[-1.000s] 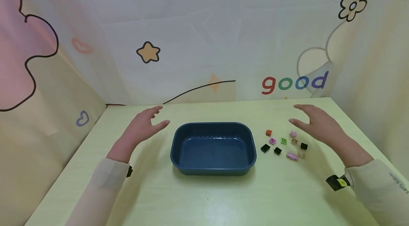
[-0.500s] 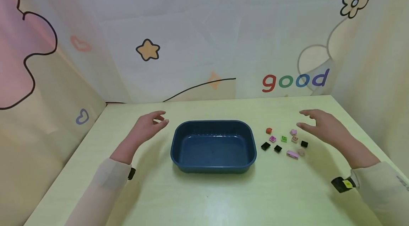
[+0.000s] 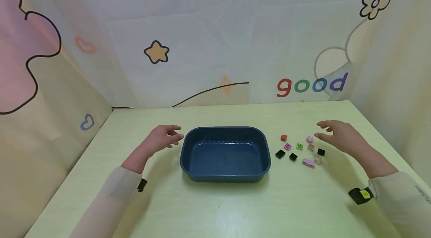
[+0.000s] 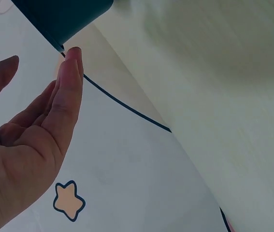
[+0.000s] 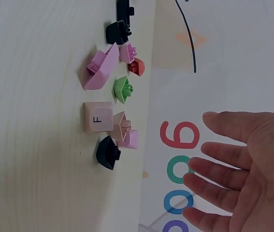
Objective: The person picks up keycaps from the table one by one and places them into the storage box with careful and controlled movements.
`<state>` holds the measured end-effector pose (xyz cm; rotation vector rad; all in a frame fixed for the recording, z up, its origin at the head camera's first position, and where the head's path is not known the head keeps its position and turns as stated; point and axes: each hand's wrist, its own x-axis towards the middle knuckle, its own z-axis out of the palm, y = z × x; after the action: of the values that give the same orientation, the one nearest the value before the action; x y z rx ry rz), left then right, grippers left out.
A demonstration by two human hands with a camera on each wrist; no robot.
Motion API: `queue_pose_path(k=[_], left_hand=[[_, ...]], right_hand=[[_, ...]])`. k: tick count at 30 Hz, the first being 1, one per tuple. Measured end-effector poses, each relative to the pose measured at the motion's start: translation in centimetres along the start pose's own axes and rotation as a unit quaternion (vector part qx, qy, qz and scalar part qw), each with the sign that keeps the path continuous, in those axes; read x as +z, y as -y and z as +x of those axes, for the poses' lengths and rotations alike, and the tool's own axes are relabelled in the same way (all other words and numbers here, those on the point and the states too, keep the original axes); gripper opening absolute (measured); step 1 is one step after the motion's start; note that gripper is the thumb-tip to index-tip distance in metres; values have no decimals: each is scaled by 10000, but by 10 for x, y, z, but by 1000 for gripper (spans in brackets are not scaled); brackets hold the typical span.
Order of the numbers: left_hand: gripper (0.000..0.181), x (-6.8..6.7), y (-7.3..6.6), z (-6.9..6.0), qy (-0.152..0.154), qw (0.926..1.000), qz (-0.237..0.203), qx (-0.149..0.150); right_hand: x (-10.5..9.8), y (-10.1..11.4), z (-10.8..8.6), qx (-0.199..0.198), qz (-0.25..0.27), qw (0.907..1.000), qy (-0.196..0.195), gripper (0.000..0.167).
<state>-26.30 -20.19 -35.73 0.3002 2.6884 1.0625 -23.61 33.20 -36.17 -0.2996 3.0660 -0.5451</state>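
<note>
My left hand [image 3: 162, 139] hovers by the left rim of a dark blue tray [image 3: 225, 179], its fingers loose and holding nothing. In the left wrist view, the fingertips appear near a corner of the tray [image 4: 71, 19]. Over on the right, my right hand [image 3: 341, 137] hangs above the table beside a group of loose keycaps, fingers spread and relaxed. Among them are a long pink keycap [image 5: 99, 70], a pale keycap marked F [image 5: 98, 117], a green keycap [image 5: 122, 90], a red keycap [image 5: 137, 66] and a black keycap [image 5: 108, 153]. Several lie stem side showing.
The pale wooden table [image 3: 215, 208] carries the tray at its middle. A printed curtain [image 3: 202, 36] hangs behind the table's far edge and along the left and right sides. Dark wrist straps [image 3: 361, 195] sit by both cuffs.
My left hand has come down and right, closer to the tray. My right hand has moved slightly right and lower. The tray and keycaps stay in place; the head view shifted a little.
</note>
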Motion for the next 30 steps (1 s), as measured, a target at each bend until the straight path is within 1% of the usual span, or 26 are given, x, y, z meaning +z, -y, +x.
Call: queue_pose_path(k=[2, 3, 6, 10, 15, 18, 30], left_hand=[[57, 2, 0, 0, 144, 9994, -286, -120], [57, 3, -5, -3, 210, 9986, -412, -275], [56, 7, -5, -3, 353, 9964, -620, -457], [55, 11, -3, -2, 461, 9946, -698, -614], [53, 14, 0, 2, 530, 9926, -745, -801], [52, 16, 3, 4, 578, 9918, -760, -852], [52, 20, 6, 5, 644, 9900, -896, -883]], right_hand=[[1, -2, 1, 7, 38, 10000, 11, 52], [2, -2, 1, 10, 55, 10000, 18, 51], [3, -5, 2, 13, 93, 9999, 50, 49], [6, -9, 3, 13, 110, 9997, 201, 46], [8, -13, 3, 36, 131, 9982, 587, 45], [10, -15, 2, 14, 94, 9974, 719, 44], [18, -27, -5, -95, 185, 9956, 909, 39]])
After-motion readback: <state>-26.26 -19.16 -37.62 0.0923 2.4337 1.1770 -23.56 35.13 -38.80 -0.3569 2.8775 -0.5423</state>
